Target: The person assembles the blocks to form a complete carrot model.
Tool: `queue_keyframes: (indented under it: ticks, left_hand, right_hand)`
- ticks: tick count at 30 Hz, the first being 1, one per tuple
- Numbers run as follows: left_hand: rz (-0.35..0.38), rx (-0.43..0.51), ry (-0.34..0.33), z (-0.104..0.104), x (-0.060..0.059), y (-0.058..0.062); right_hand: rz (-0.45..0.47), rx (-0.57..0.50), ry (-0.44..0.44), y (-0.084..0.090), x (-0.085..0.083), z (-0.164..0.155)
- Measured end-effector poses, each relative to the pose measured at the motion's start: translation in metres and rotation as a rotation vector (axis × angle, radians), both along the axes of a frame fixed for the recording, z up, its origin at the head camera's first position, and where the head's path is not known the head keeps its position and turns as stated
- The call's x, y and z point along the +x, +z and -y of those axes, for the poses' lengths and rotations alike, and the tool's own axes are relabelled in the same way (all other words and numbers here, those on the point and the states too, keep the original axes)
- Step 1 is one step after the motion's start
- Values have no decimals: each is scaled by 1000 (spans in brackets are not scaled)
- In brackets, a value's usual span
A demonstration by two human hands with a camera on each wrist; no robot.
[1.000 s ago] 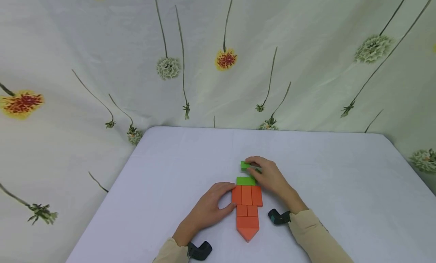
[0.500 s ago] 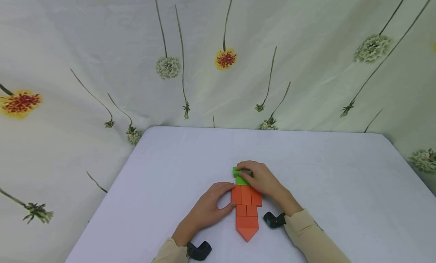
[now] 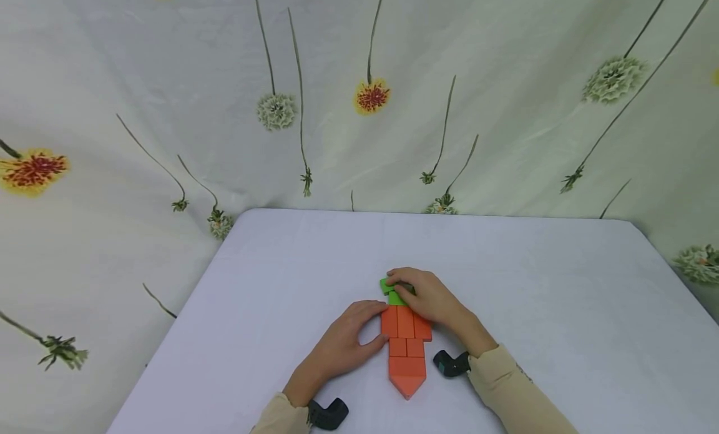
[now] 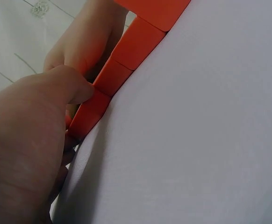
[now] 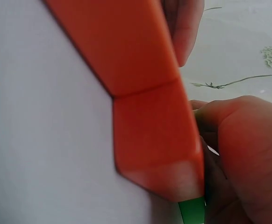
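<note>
Flat orange blocks [image 3: 406, 323] lie together on the white table in a column, with a pointed block [image 3: 407, 384] at the near end. A green block [image 3: 396, 298] lies against their far end. Just beyond it, my right hand [image 3: 429, 296] pinches another green block [image 3: 385, 286], which sits slightly askew; its right part is mostly covered by the fingers. My left hand [image 3: 345, 343] rests at the column's left side, forefinger and thumb touching the orange edge. In the left wrist view, the thumb tip presses an orange block's side [image 4: 91, 112].
A white table [image 3: 533, 284] surrounds the blocks. Behind it hangs a pale cloth [image 3: 337, 140] printed with flowers. Black wrist cameras [image 3: 328, 414] are strapped at both cuffs.
My right hand has brought the pinched green block nearer and leftward, up to the far side of the other green block. The left hand and orange blocks stay put.
</note>
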State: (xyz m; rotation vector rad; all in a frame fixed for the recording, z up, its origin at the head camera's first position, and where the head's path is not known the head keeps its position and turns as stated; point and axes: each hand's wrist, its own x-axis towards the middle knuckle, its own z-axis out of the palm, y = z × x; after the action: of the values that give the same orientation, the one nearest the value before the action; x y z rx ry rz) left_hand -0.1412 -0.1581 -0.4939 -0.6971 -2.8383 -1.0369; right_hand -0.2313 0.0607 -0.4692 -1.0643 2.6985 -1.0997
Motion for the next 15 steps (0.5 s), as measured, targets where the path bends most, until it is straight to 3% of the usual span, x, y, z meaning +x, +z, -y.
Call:
queue_keyframes:
  ticks: [8, 15]
  left_hand:
    - [-37, 5, -10, 1, 1, 0]
    - [27, -4, -8, 0, 1, -2]
  right_hand:
    - [-12, -20, 2, 2, 3, 0]
    - [-47, -66, -95, -1, 6, -13]
